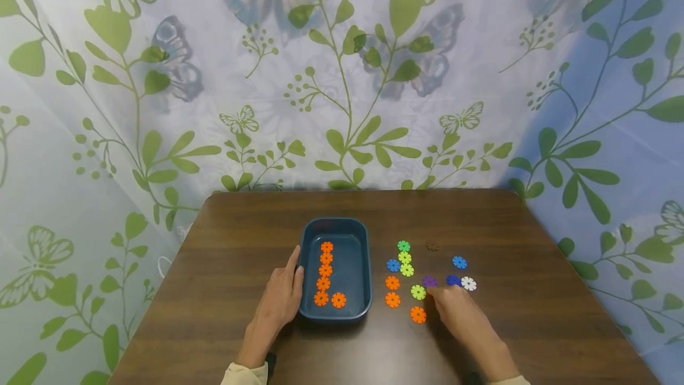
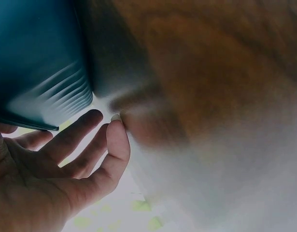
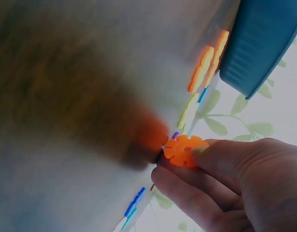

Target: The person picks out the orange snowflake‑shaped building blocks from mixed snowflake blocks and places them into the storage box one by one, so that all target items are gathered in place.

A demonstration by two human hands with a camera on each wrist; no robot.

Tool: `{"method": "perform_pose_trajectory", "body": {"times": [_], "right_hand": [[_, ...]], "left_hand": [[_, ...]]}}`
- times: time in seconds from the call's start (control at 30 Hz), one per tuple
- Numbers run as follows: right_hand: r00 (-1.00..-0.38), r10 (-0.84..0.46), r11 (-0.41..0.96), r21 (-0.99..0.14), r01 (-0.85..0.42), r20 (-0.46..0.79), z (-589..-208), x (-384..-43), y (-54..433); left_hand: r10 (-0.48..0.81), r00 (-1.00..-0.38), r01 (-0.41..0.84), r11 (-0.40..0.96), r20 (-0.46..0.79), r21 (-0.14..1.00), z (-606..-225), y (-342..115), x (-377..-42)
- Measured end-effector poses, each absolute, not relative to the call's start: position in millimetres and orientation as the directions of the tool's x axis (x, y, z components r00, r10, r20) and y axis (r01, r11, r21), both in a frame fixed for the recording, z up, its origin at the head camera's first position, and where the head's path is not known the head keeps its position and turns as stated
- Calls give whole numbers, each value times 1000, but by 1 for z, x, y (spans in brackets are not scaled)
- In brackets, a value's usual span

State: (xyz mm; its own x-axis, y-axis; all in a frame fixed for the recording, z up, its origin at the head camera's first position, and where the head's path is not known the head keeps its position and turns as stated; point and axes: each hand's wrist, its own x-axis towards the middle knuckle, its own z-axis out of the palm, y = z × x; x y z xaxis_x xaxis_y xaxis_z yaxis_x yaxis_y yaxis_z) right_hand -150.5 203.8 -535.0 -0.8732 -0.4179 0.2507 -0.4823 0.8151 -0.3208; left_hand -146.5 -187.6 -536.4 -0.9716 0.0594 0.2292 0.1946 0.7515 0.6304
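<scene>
My left hand (image 1: 280,293) lies along the left wall of a dark blue tray (image 1: 364,314), its fingers relaxed against the outside. In the left wrist view the hand (image 2: 66,169) is beside the ribbed wall of the tray (image 2: 37,58). Inside the tray, several orange notched discs form a column, with one more orange disc (image 1: 339,300) beside its lower end. My right hand (image 1: 462,311) is low over the loose discs. In the right wrist view its thumb and fingers pinch an orange notched disc (image 3: 177,151); from the head this pinch is largely hidden.
Loose notched discs lie right of the tray: orange (image 1: 418,315), yellow-green (image 1: 418,292), green (image 1: 403,246), blue (image 1: 459,262), purple (image 1: 429,281), white (image 1: 468,283) and brown (image 1: 431,246). The wooden table (image 1: 256,212) ends at a leaf-patterned curtain (image 1: 347,135).
</scene>
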Motion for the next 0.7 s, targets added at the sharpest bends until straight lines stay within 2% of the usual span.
{"method": "perform_pose_trajectory", "body": {"times": [0.4, 0.7], "right_hand": [[-862, -403, 817, -304, -490, 308, -520, -150, 208], [-801, -413, 781, -283, -556, 434, -509, -153, 199]], "left_hand": [[63, -973, 192, 749, 220, 634, -536, -188, -147], [64, -972, 198, 747, 227, 635, -534, -188, -147]]}}
